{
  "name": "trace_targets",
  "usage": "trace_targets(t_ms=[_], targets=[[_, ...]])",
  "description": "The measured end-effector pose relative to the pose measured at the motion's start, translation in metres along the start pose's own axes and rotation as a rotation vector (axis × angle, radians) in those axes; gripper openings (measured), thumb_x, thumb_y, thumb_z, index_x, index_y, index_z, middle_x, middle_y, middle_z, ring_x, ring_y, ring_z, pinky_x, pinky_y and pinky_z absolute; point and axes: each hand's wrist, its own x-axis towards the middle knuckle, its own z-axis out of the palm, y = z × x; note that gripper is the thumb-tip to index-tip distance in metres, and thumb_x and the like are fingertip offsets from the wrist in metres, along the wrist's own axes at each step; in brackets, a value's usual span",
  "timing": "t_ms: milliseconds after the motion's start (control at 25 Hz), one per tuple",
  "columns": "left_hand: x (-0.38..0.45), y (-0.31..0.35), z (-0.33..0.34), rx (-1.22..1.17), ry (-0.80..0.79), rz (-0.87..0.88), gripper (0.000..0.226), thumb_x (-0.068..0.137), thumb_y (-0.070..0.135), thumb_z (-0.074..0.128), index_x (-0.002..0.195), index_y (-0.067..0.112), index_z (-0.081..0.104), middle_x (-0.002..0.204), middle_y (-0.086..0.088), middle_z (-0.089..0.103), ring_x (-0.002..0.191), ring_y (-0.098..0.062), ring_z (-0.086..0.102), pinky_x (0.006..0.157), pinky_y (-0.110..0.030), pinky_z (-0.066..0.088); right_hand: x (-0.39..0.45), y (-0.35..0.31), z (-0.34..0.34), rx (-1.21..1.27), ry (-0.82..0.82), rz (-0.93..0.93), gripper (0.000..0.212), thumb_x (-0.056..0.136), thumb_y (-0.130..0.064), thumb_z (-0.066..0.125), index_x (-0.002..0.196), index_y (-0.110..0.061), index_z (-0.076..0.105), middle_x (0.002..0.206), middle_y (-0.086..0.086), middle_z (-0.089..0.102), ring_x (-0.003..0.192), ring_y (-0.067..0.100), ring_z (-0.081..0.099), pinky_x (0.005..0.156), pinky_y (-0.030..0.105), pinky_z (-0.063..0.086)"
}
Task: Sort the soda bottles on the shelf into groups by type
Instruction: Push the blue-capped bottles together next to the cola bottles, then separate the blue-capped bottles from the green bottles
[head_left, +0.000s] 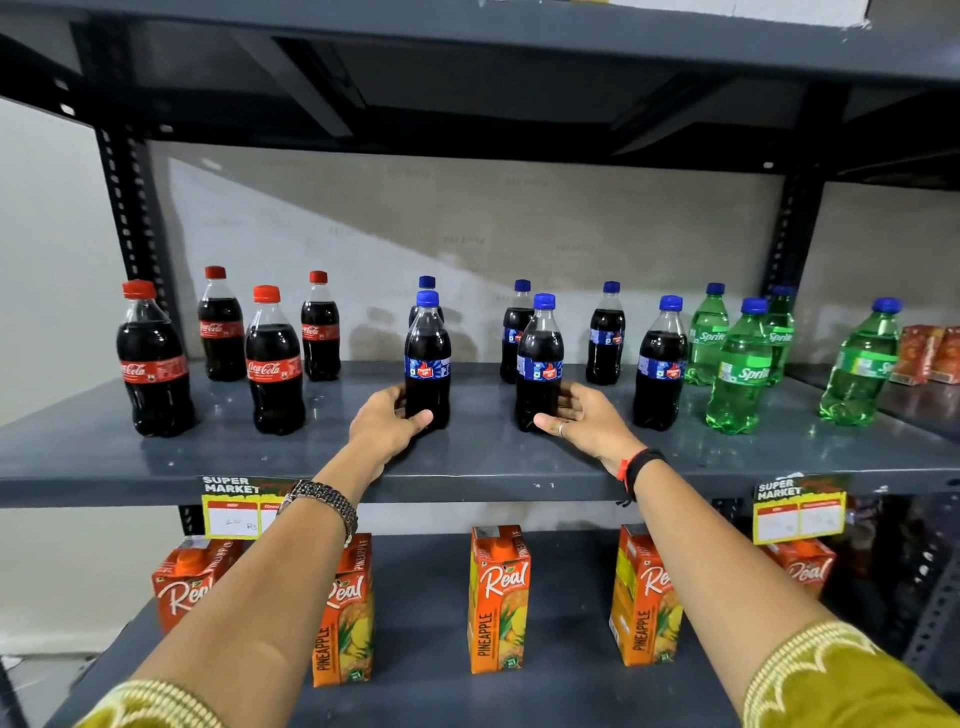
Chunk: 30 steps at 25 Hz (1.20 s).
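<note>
On the grey shelf (483, 457), several red-capped Coca-Cola bottles (153, 364) stand at the left. Several blue-capped dark cola bottles fill the middle, and several green Sprite bottles (740, 369) stand at the right. My left hand (387, 421) wraps the base of one blue-capped cola bottle (427, 358) standing on the shelf. My right hand (584, 415) grips the base of another blue-capped cola bottle (540, 358), also upright on the shelf. More blue-capped bottles (660, 364) stand behind and to the right.
Red juice cartons (922, 353) sit at the far right of the shelf. Orange Real pineapple cartons (498, 597) line the lower shelf. Yellow price tags (236, 512) hang on the shelf edge. Dark uprights (124, 208) and an upper shelf frame the bay.
</note>
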Motion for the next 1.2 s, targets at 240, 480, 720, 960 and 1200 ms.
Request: trace_targets(t_ms=[240, 480, 720, 960, 1200], targets=[[-0.003, 0.003, 0.000, 0.057, 0.019, 0.004, 0.054, 0.080, 0.020, 0.068, 0.130, 0.017, 0.048, 0.123, -0.003, 0.062, 0.114, -0.019, 0.056, 0.102, -0.038, 0.041, -0.001, -0.003, 0.000, -0.021, 0.008, -0.011, 0.060, 0.077, -0.005, 0.071, 0.131, -0.005, 0.045, 0.131, 0.012, 0.056, 0.109, 0.015, 0.054, 0.095, 0.024, 0.041], [-0.009, 0.008, 0.000, 0.014, 0.011, 0.005, 0.059, 0.078, 0.015, 0.070, 0.132, 0.014, 0.046, 0.127, -0.006, 0.060, 0.117, -0.020, 0.055, 0.102, -0.038, 0.041, -0.002, -0.003, -0.001, -0.008, -0.002, 0.002, 0.062, 0.077, -0.004, 0.071, 0.132, -0.005, 0.043, 0.134, 0.012, 0.053, 0.119, 0.020, 0.053, 0.099, 0.026, 0.041], [-0.044, 0.026, -0.003, -0.020, 0.271, 0.326, 0.062, 0.076, 0.017, 0.072, 0.132, 0.020, 0.043, 0.132, 0.002, 0.053, 0.119, -0.017, 0.050, 0.101, -0.033, 0.041, -0.005, -0.005, -0.008, 0.292, 0.344, -0.076, 0.036, 0.086, -0.016, 0.062, 0.121, -0.010, 0.054, 0.115, 0.002, 0.061, 0.101, 0.011, 0.057, 0.088, 0.019, 0.046], [-0.083, 0.030, 0.025, 0.039, 0.350, 0.566, 0.027, 0.087, 0.012, 0.057, 0.112, 0.022, 0.056, 0.108, 0.003, 0.061, 0.095, -0.007, 0.058, 0.084, -0.009, 0.042, -0.047, 0.004, -0.034, 0.463, 0.798, -0.347, 0.012, 0.086, -0.014, 0.061, 0.079, -0.024, 0.059, 0.075, -0.003, 0.059, 0.068, 0.002, 0.054, 0.065, 0.014, 0.044], [-0.102, 0.083, 0.119, 0.001, 0.213, 0.609, 0.024, 0.086, 0.014, 0.058, 0.109, 0.021, 0.057, 0.099, 0.009, 0.064, 0.090, -0.002, 0.061, 0.080, -0.012, 0.047, -0.063, 0.036, -0.154, 0.262, 0.825, -0.429, 0.019, 0.083, -0.018, 0.066, 0.085, -0.032, 0.052, 0.079, -0.001, 0.055, 0.068, 0.003, 0.049, 0.061, 0.013, 0.041]])
